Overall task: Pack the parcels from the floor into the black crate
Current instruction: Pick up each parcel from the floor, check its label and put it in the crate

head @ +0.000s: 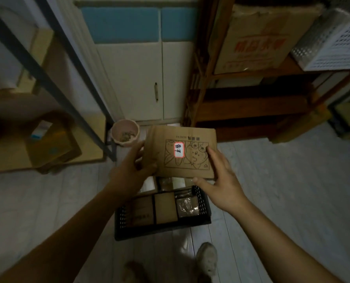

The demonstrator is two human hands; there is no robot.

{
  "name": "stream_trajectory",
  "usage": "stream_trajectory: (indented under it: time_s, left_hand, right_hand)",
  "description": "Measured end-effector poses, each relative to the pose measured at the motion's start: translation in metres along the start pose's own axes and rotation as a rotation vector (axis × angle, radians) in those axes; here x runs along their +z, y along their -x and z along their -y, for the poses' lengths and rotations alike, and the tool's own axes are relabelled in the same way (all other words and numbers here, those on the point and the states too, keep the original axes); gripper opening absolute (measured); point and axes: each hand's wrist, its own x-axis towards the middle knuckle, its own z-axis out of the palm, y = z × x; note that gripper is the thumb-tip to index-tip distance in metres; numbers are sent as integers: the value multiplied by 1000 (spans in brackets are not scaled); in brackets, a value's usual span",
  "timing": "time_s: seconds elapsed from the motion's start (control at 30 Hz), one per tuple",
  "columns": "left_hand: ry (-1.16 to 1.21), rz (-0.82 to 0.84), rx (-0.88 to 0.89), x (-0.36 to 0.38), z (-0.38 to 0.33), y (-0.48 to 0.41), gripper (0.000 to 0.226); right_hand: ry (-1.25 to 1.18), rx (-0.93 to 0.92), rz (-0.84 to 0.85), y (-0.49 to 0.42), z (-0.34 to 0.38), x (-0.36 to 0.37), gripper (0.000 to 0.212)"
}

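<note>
I hold a flat brown cardboard parcel (182, 152) with a line drawing and a small red-edged white label, up in the air over the far end of the black crate (202, 203). My left hand (133, 166) grips its left edge. My right hand (217, 176) grips its right edge and lower corner. The crate stands on the floor below and holds several parcels: two brown boxes (165, 208) side by side and a plastic-wrapped packet (187, 205) at the right. The parcel hides the crate's far end.
A pink pot (125, 132) stands on the floor by a white cabinet (137, 78). A metal rack (47, 78) with boxes is at the left, a wooden shelf (251, 103) with a large carton at the right. My shoe (206, 260) is near the crate.
</note>
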Motion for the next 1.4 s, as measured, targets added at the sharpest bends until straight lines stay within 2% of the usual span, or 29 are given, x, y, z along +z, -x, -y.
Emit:
stream_trajectory:
  time_s: [0.07,0.17,0.3,0.4,0.53,0.63,0.73,0.9,1.03,1.07,1.17,1.27,1.33,1.4]
  left_hand:
    - [-31,25,-48,8,36,-17,64]
    - [-94,45,-100,30,93,-39,56]
    - [-36,38,-268,66,191,-69,62]
    - [-89,14,-362,91,270,-88,70]
    - [-215,74,-356,121,359,-110,96]
    - [-385,147,-376,146,406,-128,88]
    - [-426,212,-395,168,442,-142,90]
    - [-515,226,-382,191,463,-152,91]
    - [-632,277,-315,194,467,-156,89]
    - [-665,301,-306,194,464,-158,89]
    - [-730,368,-339,193,455,-164,90]
    - [-807,440,-363,184,425,-161,103]
    - [-894,492,-351,179,382,-147,94]
    - [-792,429,-365,165,336,-125,79]
  right_hand:
    - [52,45,33,-12,-30,15,86]
    - [-14,144,130,-28,-88,44,89]
    - [52,193,237,-50,-176,94,93]
    - [102,196,316,-66,-242,135,95]
    - [193,205,425,-82,-325,180,94]
    - [269,193,462,-88,-376,203,95]
    - [453,193,455,-89,-410,222,89]
    - [761,176,461,-90,-431,236,86]
    - [979,72,367,-89,-430,241,81]
    - [1000,58,395,-88,-429,240,78]
    - [985,84,479,-86,-434,237,77]
    - [945,142,555,-85,-417,226,81]
    - [860,162,590,-81,-393,209,82]
    - [783,126,560,-73,-361,184,83]
